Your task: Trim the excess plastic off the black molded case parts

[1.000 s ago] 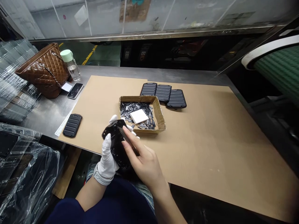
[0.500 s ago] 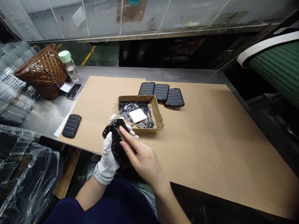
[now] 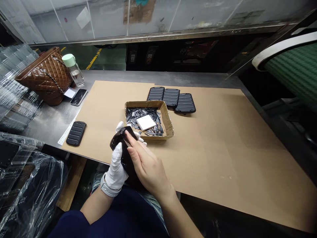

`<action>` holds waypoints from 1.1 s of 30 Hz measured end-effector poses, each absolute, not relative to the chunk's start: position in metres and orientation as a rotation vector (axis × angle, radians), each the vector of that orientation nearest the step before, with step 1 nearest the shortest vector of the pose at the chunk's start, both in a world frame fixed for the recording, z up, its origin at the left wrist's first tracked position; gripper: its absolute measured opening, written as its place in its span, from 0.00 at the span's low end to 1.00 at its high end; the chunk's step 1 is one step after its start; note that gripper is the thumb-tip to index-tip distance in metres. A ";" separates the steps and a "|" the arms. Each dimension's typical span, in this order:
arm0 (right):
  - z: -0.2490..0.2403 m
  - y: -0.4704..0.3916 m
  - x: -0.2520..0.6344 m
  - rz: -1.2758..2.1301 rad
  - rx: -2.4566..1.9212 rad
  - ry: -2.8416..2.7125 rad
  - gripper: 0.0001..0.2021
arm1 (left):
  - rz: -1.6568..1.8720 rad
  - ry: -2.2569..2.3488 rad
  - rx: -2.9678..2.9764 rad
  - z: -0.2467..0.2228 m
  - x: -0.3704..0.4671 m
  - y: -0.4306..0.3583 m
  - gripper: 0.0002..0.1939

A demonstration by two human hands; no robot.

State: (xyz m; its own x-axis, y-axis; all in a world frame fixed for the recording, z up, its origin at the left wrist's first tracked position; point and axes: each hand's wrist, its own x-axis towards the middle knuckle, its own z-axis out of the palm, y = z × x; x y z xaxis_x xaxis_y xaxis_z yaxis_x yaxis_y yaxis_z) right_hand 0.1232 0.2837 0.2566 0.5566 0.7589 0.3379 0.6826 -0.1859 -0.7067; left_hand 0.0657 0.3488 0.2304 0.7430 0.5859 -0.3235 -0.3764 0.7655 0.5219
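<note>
I can see the black panel [image 3: 127, 160], clasped in the gloved left hand's [image 3: 116, 172] grip over the worktop's [image 3: 47, 130] near edge, tipped further than a moment ago, the right hand's [image 3: 151, 167] grip against it, contents unclear, box [image 3: 168, 122] close at 1 o'clock, brown sheet [image 3: 210, 142] stretching wide at 3.

Factory workshop, metal workbench [image 3: 198, 76], box [image 3: 169, 124] of small parts [image 3: 133, 115], yellow-lined floor [image 3: 114, 60]

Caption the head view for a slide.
Gloved left hand holds a glossy black part, bare right hand touching it, near a box of small dark pieces.
</note>
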 end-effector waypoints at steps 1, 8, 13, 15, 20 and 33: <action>0.256 0.284 0.123 0.086 -1.923 -1.177 0.22 | 0.545 0.499 0.446 0.230 0.065 0.349 0.21; 0.252 0.285 0.122 0.029 -1.912 -1.195 0.22 | 0.557 0.489 0.440 0.232 0.066 0.348 0.21; 0.252 0.285 0.122 0.023 -1.934 -1.183 0.22 | 0.606 0.526 0.451 0.236 0.069 0.347 0.19; 0.251 0.286 0.121 0.002 -1.943 -1.183 0.22 | 0.618 0.571 0.446 0.236 0.070 0.347 0.17; 0.248 0.288 0.119 -0.067 -1.945 -1.160 0.22 | 0.650 0.611 0.427 0.231 0.072 0.346 0.14; 0.246 0.292 0.122 -0.045 -1.918 -1.088 0.20 | 0.630 0.564 0.402 0.231 0.074 0.342 0.13</action>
State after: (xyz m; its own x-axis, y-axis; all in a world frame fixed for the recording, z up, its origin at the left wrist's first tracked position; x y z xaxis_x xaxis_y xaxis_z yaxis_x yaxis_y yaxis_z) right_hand 0.1216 0.2917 0.2462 0.6115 0.6671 0.4254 0.7000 -0.2055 -0.6839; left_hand 0.0737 0.3424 0.2311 0.6679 0.6474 -0.3671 -0.4370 0.7404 0.5107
